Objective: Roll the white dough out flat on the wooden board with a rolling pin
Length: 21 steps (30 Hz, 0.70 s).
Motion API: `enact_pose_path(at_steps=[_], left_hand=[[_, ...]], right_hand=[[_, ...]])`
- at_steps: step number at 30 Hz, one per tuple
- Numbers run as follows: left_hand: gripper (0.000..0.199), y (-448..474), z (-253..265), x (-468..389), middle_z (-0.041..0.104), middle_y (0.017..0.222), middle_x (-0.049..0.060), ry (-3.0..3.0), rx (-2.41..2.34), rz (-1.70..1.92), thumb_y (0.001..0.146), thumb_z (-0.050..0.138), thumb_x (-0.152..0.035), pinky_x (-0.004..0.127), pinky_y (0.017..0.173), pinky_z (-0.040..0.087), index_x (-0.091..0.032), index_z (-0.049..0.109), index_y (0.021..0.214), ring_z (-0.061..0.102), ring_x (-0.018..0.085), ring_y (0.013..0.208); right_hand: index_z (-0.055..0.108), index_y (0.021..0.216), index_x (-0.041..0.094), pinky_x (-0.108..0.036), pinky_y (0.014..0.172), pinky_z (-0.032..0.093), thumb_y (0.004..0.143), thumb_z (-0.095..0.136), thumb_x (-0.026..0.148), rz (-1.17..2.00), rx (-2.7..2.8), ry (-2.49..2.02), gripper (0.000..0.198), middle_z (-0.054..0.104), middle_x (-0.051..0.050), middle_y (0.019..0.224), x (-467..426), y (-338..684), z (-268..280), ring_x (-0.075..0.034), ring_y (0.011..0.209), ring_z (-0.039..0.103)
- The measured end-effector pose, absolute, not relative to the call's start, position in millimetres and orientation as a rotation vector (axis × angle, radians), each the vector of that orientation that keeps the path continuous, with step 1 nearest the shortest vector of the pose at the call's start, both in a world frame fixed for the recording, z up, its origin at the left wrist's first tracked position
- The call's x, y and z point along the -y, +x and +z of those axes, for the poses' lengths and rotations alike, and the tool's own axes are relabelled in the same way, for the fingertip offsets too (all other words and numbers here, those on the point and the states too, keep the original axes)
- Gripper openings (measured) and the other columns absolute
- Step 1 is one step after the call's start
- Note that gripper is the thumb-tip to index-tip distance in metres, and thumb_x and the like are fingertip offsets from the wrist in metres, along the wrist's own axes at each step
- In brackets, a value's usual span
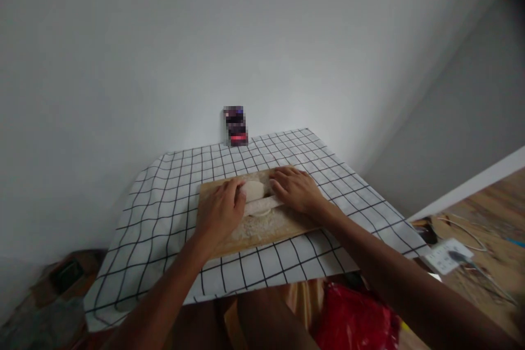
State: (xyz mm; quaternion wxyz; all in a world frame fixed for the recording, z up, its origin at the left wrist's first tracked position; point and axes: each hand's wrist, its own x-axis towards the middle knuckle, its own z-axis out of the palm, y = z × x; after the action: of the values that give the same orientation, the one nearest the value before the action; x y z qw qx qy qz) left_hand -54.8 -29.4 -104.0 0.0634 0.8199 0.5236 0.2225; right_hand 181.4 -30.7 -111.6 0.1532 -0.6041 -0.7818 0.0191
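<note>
A flour-dusted rolling pin [263,205] lies across a flattened piece of dough [253,190], which shows beyond the pin and as a thin edge on the near side. Both rest on a wooden board [241,245] strewn with flour. My left hand [223,205] covers the pin's left end, fingers bent over it. Over the right end sits my right hand [296,190], its fingers curled forward across the pin. The pin's two ends are hidden beneath my hands.
The board stands on a table with a white, black-checked cloth [164,186]. A blurred-out phone-like object [235,127] leans on the wall behind. Below right are a red plastic bag [356,317] and a white power strip [447,256] with cords. A cardboard box [68,276] stands at lower left.
</note>
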Motion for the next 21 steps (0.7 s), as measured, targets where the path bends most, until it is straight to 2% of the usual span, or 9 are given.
enact_pose_path(at_steps=[5,9,14,18,21], left_hand=[[0.043,-53.1,-110.5,48.4,0.069,0.143,0.012,2.629,-1.627,0.663,0.107,0.043,-0.027,0.050,0.118,0.046,-0.018,0.055,0.147,0.062,0.030,0.134],[0.047,-52.3,-112.6,57.8,0.067,0.145,0.015,2.668,-1.667,0.654,0.107,0.041,-0.027,0.052,0.117,0.046,-0.015,0.052,0.151,0.061,0.032,0.135],[0.032,-51.9,-107.5,40.5,0.075,0.131,0.008,2.507,-1.651,0.631,0.106,0.046,-0.026,0.046,0.111,0.051,-0.023,0.064,0.133,0.068,0.027,0.124],[0.020,-50.7,-100.1,20.7,0.079,0.113,0.006,2.406,-1.644,0.660,0.106,0.051,-0.031,0.042,0.097,0.056,-0.023,0.069,0.112,0.073,0.026,0.106],[0.021,-50.1,-98.7,17.6,0.079,0.108,0.007,2.391,-1.650,0.669,0.106,0.054,-0.037,0.041,0.094,0.056,-0.023,0.069,0.108,0.073,0.027,0.104]], right_hand=[[0.069,0.132,0.024,-0.046,0.118,0.041,0.113,0.032,0.042,-0.001,2.217,-1.722,0.045,0.065,-0.007,0.153,55.5,179.9,-116.3,-0.026,0.140,0.058],[0.070,0.129,0.023,-0.043,0.110,0.047,0.113,0.032,0.042,0.005,2.248,-1.748,0.045,0.068,-0.009,0.146,63.2,178.2,-109.3,-0.028,0.134,0.062],[0.070,0.122,0.020,-0.042,0.095,0.053,0.112,0.032,0.044,0.065,2.295,-1.818,0.046,0.071,-0.014,0.127,46.5,177.6,-93.7,-0.032,0.122,0.061],[0.071,0.119,0.018,-0.042,0.092,0.053,0.110,0.035,0.041,0.064,2.234,-1.866,0.044,0.070,-0.015,0.125,22.4,174.5,-89.5,-0.032,0.118,0.062],[0.072,0.118,0.018,-0.041,0.092,0.052,0.110,0.033,0.040,0.073,2.175,-1.903,0.045,0.070,-0.015,0.125,15.6,172.4,-92.1,-0.031,0.117,0.063]])
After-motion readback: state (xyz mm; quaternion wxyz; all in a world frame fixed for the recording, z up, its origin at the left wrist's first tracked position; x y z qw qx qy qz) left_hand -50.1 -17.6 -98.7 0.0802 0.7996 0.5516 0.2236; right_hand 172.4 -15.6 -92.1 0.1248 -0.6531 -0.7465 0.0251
